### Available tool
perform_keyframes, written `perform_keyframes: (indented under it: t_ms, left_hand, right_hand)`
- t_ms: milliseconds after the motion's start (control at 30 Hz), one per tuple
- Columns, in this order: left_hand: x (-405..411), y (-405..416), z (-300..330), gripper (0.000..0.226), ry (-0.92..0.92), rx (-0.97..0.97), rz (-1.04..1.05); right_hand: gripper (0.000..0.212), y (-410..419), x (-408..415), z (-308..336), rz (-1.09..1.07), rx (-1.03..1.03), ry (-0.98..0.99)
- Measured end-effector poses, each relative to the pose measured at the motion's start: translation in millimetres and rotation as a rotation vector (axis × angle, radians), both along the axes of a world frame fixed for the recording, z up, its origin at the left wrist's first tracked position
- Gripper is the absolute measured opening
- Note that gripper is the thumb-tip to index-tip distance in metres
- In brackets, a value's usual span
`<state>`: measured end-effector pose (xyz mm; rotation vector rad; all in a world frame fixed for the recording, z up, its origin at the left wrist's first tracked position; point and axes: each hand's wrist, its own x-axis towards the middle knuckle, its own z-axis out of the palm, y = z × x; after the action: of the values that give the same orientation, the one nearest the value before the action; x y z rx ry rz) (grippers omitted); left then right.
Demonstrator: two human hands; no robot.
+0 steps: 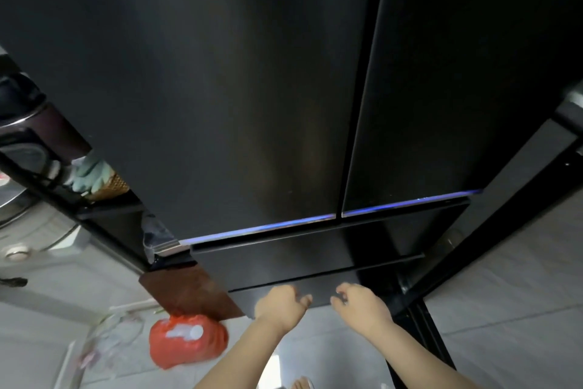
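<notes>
Our left hand [280,305] and right hand [362,305], fingers loosely curled, holding nothing, at the dark bottom drawer [319,287], which runs left-right, front facing us.

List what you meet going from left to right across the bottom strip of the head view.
clear bag → orange bag → left hand → right hand
</notes>
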<state>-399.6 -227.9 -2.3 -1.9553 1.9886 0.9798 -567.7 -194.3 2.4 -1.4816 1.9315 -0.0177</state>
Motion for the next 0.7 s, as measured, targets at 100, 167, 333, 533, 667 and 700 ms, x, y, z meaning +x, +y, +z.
perform_keyframes:
  t_ms: [100, 167, 333, 533, 667, 700]
  left_hand:
    - [2, -16, 5, 0.046, 0.143, -0.029, 0.071]
    - [1, -25, 11, 0.044, 0.326, -0.066, 0.158]
    - [-10, -47, 30, 0.036, 0.972, 0.039, 0.693]
    - [-13, -63, 43, 0.032, 1.260, 0.168, 1.013]
    - [-16, -70, 41, 0.033, 1.425, 0.186, 1.120]
    - [-17, -72, 40, 0.037, 1.466, 0.191, 1.156]
  right_hand:
    - [0.037, -20, 11, 6, -0.140, -0.023, -0.158]
    - [0.036, -36, 18, 11, -0.257, -0.057, -0.320]
    - [0.034, -72, 30, 33, -0.626, -0.075, -0.879]
    - [0.058, -90, 28, 34, -0.810, -0.053, -1.136]
    - [0.059, -98, 21, 31, -0.828, -0.052, -1.255]
    - [0.059, -99, 20, 30, -0.834, -0.047, -1.290]
